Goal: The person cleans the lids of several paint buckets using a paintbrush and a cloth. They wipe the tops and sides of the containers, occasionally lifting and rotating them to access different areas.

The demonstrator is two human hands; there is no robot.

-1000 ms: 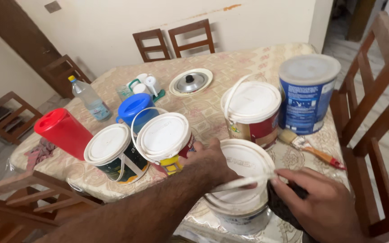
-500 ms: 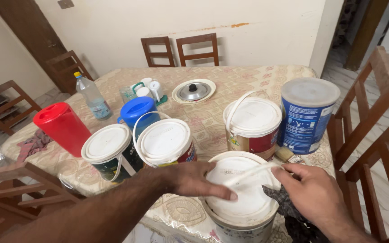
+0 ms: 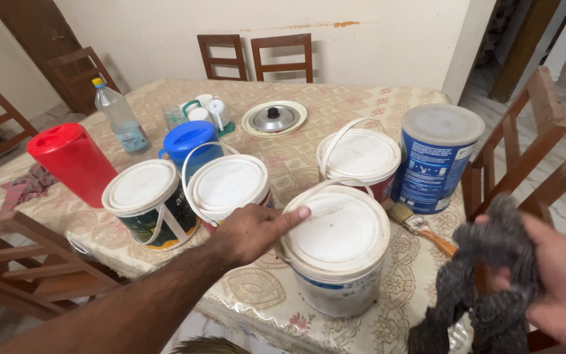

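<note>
A white-lidded paint bucket [image 3: 339, 252] stands at the near edge of the table. My left hand [image 3: 253, 229] rests against its left rim, index finger stretched over the lid; it grips nothing. My right hand [image 3: 561, 285] is off to the right, past the table's edge, closed on a dark grey cloth [image 3: 486, 282] that hangs down from it. The bucket's thin white handle lies folded back over its far rim.
Three more white-lidded buckets [image 3: 145, 203] [image 3: 227, 187] [image 3: 358, 160] and a blue tin [image 3: 433, 157] stand behind. A paintbrush [image 3: 420, 226] lies right of the near bucket. Red jug [image 3: 67, 160], blue jug, bottle, cups and a pot lid sit farther back. Wooden chairs ring the table.
My right hand let go of the bucket's handle and pulled away to the right, lifting the dark cloth. My left hand slid from the lid's top to its left rim.
</note>
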